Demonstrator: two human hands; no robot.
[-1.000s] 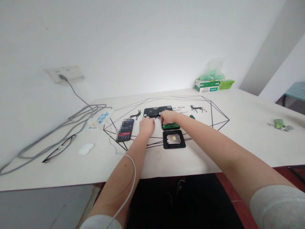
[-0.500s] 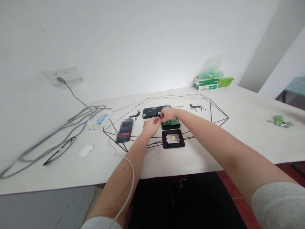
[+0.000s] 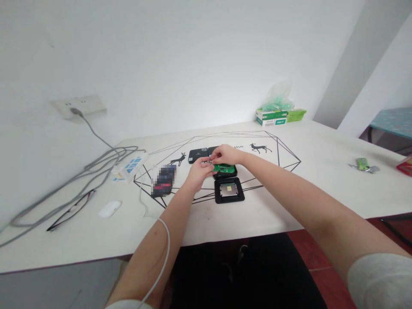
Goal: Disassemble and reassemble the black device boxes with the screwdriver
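My left hand [image 3: 197, 171] and my right hand [image 3: 223, 155] meet just above the table, both pinching a small object between the fingertips that is too small to name. Right under them lies a black case holding a green circuit board [image 3: 225, 169]. In front of it sits a black square tray [image 3: 229, 190] with a metal plate in its middle. Two black boxes [image 3: 197, 155] lie just behind the hands. A white cable runs over my left forearm.
A phone [image 3: 163, 180] lies left of the hands on the white table [image 3: 305, 180]. Farther left are a white mouse [image 3: 110, 208], glasses [image 3: 69, 210], a power strip [image 3: 129, 165] and grey cables. Green boxes [image 3: 275, 116] stand at the back; a green item [image 3: 363, 164] lies far right.
Both hands lifted off the table near the black boxes and came together, fingertips pinching a small item. The view drifted slightly right.
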